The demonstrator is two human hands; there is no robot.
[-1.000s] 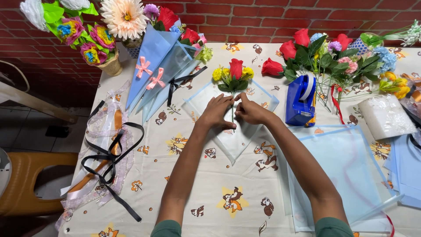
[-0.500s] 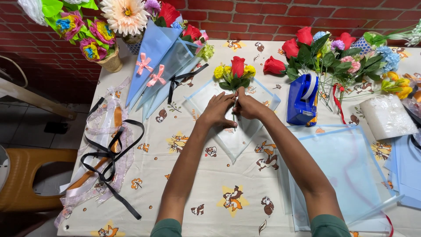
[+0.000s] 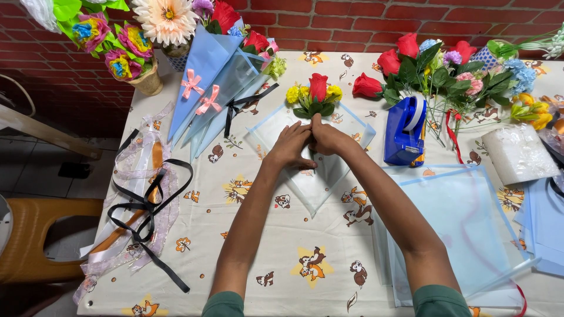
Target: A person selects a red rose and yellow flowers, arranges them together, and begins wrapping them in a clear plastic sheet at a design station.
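Observation:
A small bunch of flowers, one red rose between yellow blooms, lies on a square clear wrapping sheet with a pale blue edge. My left hand and my right hand meet over the stems just below the blooms. The fingers of both are closed around the stems and the sheet's middle. The stems are hidden under my hands.
Finished blue cone bouquets lie at the upper left beside paper flowers. Black and clear ribbons trail on the left. A blue tape dispenser, loose flowers and stacked wrapping sheets sit on the right.
My two hands have drawn closer together around the stems. The view has shifted slightly; the bunch stays in place.

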